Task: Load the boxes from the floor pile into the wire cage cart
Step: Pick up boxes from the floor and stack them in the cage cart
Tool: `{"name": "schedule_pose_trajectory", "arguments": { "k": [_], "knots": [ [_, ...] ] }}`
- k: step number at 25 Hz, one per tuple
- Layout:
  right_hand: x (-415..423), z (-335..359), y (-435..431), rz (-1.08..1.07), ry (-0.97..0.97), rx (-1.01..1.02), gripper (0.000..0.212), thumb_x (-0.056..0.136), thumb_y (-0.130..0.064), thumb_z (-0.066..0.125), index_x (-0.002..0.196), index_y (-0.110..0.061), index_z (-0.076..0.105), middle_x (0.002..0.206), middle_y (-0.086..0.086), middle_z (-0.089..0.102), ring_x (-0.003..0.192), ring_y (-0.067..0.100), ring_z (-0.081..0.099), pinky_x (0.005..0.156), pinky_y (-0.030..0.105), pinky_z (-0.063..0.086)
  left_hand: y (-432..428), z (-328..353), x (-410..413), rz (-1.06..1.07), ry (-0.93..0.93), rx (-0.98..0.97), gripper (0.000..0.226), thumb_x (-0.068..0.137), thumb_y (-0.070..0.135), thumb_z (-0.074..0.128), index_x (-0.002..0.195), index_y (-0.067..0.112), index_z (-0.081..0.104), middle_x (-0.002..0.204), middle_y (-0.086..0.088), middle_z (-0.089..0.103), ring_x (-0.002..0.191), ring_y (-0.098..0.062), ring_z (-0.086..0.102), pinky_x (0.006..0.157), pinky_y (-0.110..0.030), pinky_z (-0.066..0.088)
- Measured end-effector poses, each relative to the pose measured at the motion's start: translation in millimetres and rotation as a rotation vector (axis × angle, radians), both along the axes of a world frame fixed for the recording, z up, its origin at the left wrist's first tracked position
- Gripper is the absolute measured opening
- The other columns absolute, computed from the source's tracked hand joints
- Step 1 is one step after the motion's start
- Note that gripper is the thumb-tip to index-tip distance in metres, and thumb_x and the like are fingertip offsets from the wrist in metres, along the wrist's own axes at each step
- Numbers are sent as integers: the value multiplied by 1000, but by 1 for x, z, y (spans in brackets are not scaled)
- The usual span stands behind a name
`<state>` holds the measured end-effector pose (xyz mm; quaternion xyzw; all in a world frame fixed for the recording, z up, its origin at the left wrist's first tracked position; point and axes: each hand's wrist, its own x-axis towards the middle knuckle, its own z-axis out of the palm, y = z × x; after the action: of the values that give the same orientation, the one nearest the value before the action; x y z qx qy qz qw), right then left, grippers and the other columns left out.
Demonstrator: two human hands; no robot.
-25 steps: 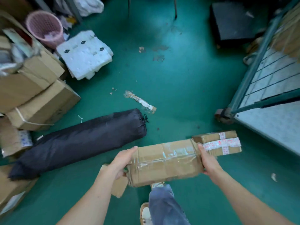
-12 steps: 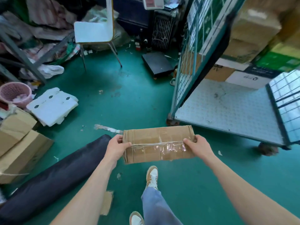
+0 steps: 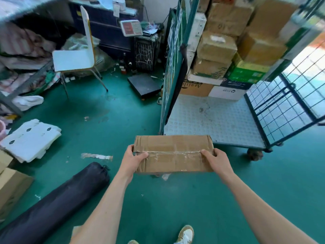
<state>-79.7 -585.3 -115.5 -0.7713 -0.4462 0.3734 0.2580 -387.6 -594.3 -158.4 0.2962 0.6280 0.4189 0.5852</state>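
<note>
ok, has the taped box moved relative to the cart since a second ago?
Yes. The taped box, held by left hand and right hand, has closed on the wire cage cart: its far edge now overlaps the deck's front edge.

One head cam, wide-angle; faces fwd + down over green floor (image 3: 175, 199); cardboard box (image 3: 173, 155) nearest, mid-frame; wire cage cart (image 3: 211, 120) just beyond, ahead-right; shoe (image 3: 185, 234) at bottom edge

White chair (image 3: 72, 61), black platform scale (image 3: 144, 85), white foam stack (image 3: 29, 140) and long black bag (image 3: 58, 203) sit on green floor (image 3: 175, 208).
</note>
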Motion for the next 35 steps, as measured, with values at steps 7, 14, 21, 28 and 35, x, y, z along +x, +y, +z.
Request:
{"name": "schedule_pose_trajectory", "arguments": {
  "k": [7,14,21,28,35],
  "knots": [
    [106,48,15,-145,126,171,19,94,-37,68,95,-19,60,95,-6,67,84,7,62,70,25,45,45,56,125,-52,27,113,29,93,23,71,120,25,61,113,2,69,100,-18,67,75,-32,56],
    [219,98,59,-174,64,282,30,94,-41,67,110,-19,52,100,-2,61,89,15,57,82,36,46,106,103,234,-152,185,205,74,79,55,75,139,16,57,133,-2,64,117,-24,62,103,-51,51],
    [315,137,101,-225,88,366,53,98,-39,62,138,-9,45,102,-2,54,91,15,54,65,28,43,140,175,316,-437,250,436,100,83,52,76,159,29,14,156,4,33,135,-20,43,113,-43,37],
    [378,149,176,-214,98,288,60,97,-43,62,143,-8,43,117,6,54,103,22,53,85,37,44,215,188,349,-825,394,613,154,57,57,93,151,44,-28,146,43,-10,143,8,3,116,-21,10],
    [445,157,276,-299,8,172,75,91,-60,60,145,-10,46,135,14,59,116,30,60,103,50,49,347,214,403,-912,625,875,124,54,70,86,149,60,7,159,21,18,146,-6,21,124,-41,22]
  ]
}}
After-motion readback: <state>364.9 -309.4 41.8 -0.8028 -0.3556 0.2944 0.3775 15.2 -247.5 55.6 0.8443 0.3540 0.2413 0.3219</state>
